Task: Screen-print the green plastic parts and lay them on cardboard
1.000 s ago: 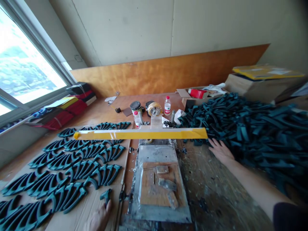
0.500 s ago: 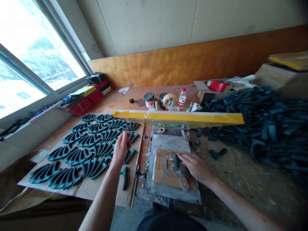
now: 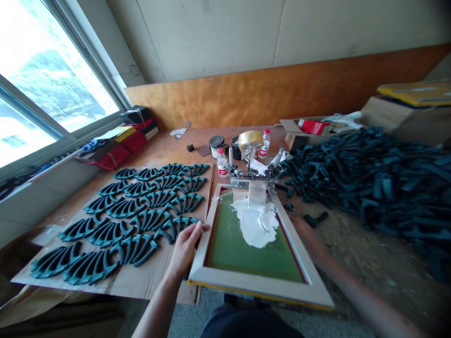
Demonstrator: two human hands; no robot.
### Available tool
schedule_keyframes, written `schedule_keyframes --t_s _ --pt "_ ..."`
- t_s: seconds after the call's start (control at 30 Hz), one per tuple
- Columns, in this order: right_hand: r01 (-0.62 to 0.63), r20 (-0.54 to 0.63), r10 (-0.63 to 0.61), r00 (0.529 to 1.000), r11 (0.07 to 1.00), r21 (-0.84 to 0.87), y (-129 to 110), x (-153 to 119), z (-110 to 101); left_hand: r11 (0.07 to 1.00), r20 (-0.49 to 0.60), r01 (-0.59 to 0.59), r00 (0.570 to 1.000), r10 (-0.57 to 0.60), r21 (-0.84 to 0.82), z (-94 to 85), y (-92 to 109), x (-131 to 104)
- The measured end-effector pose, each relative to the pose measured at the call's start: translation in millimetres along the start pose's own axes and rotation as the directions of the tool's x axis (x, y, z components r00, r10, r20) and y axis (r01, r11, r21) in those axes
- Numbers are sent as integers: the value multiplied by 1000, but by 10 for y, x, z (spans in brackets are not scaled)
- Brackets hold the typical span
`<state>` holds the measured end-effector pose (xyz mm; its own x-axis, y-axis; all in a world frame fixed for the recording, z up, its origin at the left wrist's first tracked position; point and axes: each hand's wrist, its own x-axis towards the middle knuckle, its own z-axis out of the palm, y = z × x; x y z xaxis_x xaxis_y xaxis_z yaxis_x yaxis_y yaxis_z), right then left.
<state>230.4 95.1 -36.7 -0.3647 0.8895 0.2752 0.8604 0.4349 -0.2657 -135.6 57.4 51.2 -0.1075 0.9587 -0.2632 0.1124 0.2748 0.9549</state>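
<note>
The left grip (image 3: 186,244) rests at the left rail of the pale frame (image 3: 253,284), fingertips touching it; how firmly they close, I cannot tell. The right grip (image 3: 306,234) is motion-blurred beside the opposite rail, so whether it holds or only touches cannot be told.

Between the two grips lies the frame, its green mesh (image 3: 243,263) carrying a thick patch of white paste (image 3: 254,230). A clear block (image 3: 257,193) stands in that patch, farther out than either grip. If one side were pressed or lifted more than the other, the frame could probably twist at the clamps (image 3: 239,174) beyond, and a jolt might tip the block or spread the paste.

Just outside the right grip lies a loose dark piece (image 3: 316,219), with the heap (image 3: 380,188) farther right; a sweep of that hand could knock the piece. Left of the left grip, curved pieces (image 3: 141,249) fan out near enough that a careless wrist might disarrange them.
</note>
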Motion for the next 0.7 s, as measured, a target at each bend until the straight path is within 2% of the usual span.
schedule_keyframes --t_s 0.07,0.13,0.17,0.23,0.33,0.43,0.53,0.6,0.63,0.7 --pt "-67 -128 68 989 998 15 -4 216 -181 998 69 29 997 -32 49 8 -419 -7" --pt "-44 -193 43 980 999 -1 -150 496 -292 987 75 -1 997 -11 161 48 -748 46" --pt "-9 -172 4 985 1000 -29 -256 628 -310 971 62 -22 998 8 237 68 -865 81" --pt "48 -35 -51 998 995 -93 -475 808 -272 933 48 -45 998 30 358 97 -1006 143" --pt "86 139 -68 988 989 -124 -709 757 -106 914 59 -50 998 29 403 104 -1059 184" --pt "223 150 -208 967 970 -94 -791 414 18 923 63 -38 998 15 383 95 -1050 175" --pt "438 143 -434 889 899 4 -763 130 -24 923 60 -21 998 -2 384 98 -1035 156" --pt "518 180 -523 833 852 74 -720 104 -115 916 61 -24 998 -1 400 104 -1023 149" --pt "524 207 -534 820 845 106 -703 132 -158 913 62 -26 998 1 406 106 -1017 148" --pt "474 219 -492 842 871 133 -694 213 -198 912 63 -32 998 6 409 107 -1010 148"
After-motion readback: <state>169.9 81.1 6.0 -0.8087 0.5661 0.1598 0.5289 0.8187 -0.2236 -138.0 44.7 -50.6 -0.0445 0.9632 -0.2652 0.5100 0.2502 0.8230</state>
